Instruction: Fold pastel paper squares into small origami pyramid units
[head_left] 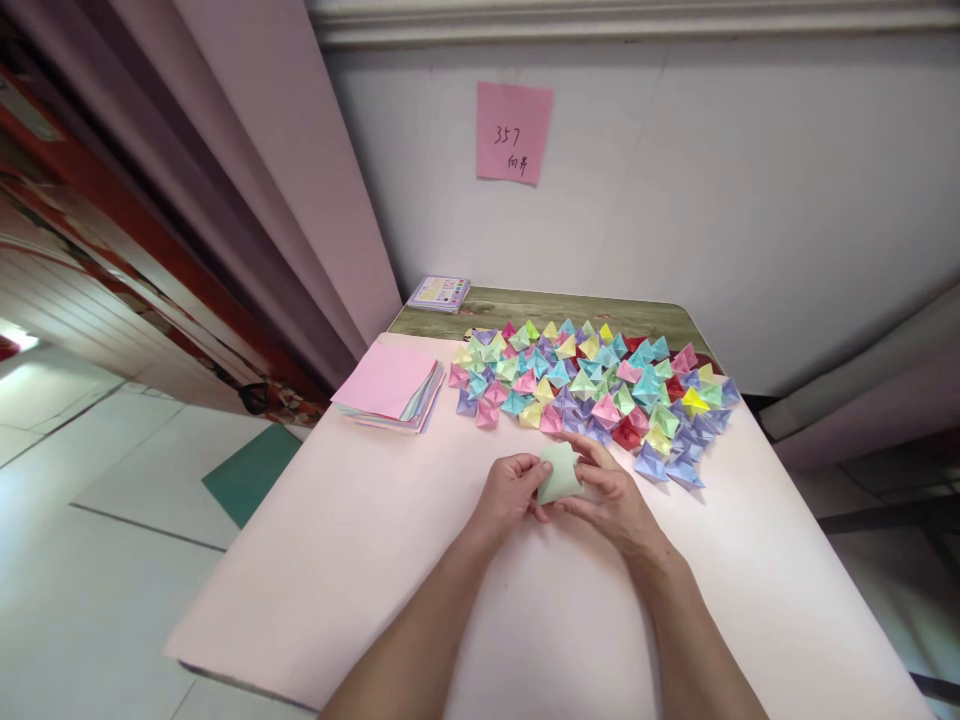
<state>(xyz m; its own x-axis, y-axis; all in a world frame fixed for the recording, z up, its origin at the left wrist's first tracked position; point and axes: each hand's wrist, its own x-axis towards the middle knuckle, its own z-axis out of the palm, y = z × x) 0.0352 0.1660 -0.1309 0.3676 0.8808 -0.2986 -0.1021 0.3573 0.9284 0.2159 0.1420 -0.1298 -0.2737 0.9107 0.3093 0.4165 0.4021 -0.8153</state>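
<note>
A small piece of pale green folded paper (559, 474) is held up between both hands, just above the pink-white tabletop. My left hand (511, 490) pinches its left edge, with the thumb lying on the front face. On the other side, my right hand (609, 492) has its fingers curled around the paper's right edge; the fingertips partly cover that edge. Just beyond the hands sit many folded paper boats (585, 385) in pink, blue, green, yellow, purple and red, set close together.
A stack of coloured paper squares (390, 378) lies at the left, pink on top. Small printed packets (439, 293) sit at the table's back left corner. On the wall hangs a pink note (514, 132) with handwriting. A green sheet (251, 472) is on the floor.
</note>
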